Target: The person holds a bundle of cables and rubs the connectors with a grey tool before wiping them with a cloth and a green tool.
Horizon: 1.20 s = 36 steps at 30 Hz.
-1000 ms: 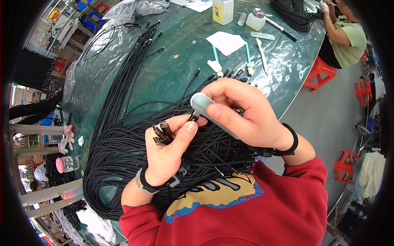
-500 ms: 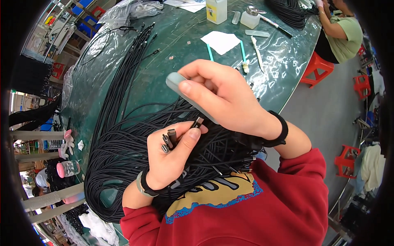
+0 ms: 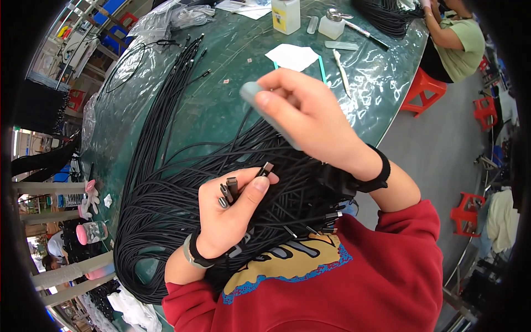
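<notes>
My left hand (image 3: 225, 217) is closed around several black USB cables. Their metal plugs (image 3: 228, 191) stick out between the fingers, and one plug (image 3: 266, 169) is pinched upright between thumb and forefinger. Above and to the right, my right hand (image 3: 318, 113) grips a flat grey-green strip (image 3: 279, 126) with a rounded end, its thumb lying along it. The strip is held apart from the pinched plug. A large heap of black cables (image 3: 157, 207) lies under both hands and runs toward my lap, with more plugs (image 3: 332, 216) near my red sweatshirt.
On the green table (image 3: 232, 110) stand a white bottle (image 3: 286, 16) and a small clear jar (image 3: 331, 27), beside a brush (image 3: 368, 36). A white sheet (image 3: 291, 57) and a white stick-like tool (image 3: 342, 73) lie closer. A co-worker (image 3: 453, 44) sits at the far right by a red stool (image 3: 421, 93).
My right hand has moved up and slightly right with the strip, away from the pinched plug. The left hand holds its place. The view has shifted slightly.
</notes>
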Tool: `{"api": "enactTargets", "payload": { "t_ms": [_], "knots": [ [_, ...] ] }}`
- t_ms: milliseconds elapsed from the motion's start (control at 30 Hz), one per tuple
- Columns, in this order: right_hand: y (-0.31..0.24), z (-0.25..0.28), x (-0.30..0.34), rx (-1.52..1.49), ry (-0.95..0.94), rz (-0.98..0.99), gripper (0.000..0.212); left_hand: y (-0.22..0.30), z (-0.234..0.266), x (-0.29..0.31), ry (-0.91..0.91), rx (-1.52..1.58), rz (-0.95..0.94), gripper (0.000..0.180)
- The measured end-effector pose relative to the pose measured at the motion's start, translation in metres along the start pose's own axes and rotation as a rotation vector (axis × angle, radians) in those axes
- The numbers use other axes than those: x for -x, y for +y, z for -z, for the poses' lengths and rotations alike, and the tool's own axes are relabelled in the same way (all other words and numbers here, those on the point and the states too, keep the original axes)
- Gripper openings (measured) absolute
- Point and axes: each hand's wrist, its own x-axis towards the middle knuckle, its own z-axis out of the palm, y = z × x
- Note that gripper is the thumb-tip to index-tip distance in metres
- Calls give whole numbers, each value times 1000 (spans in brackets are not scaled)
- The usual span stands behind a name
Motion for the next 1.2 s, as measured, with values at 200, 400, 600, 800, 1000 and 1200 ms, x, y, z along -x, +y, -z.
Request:
{"api": "enactTargets", "payload": {
  "t_ms": [200, 400, 600, 800, 1000, 1200],
  "knots": [
    [22, 64, 3, -240, 205, -204, 12, -7, 0, 0, 24, 46, -27, 14],
    [70, 132, -17, 664, 32, -400, 27, -8, -3, 0, 46, 56, -37, 18],
    [101, 100, -33, 875, -37, -299, 28, -8, -2, -1, 67, 36, -18, 21],
    [93, 44, -62, 916, -284, -183, 33, -9, -1, -2, 51, 73, -2, 20],
    [99, 31, -75, 890, -524, -275, 36, -8, -4, -5, 90, 175, 50, 22],
    [105, 67, -79, 647, -225, -365, 33, -10, 0, -6, 38, 192, 52, 23]
  ]
}}
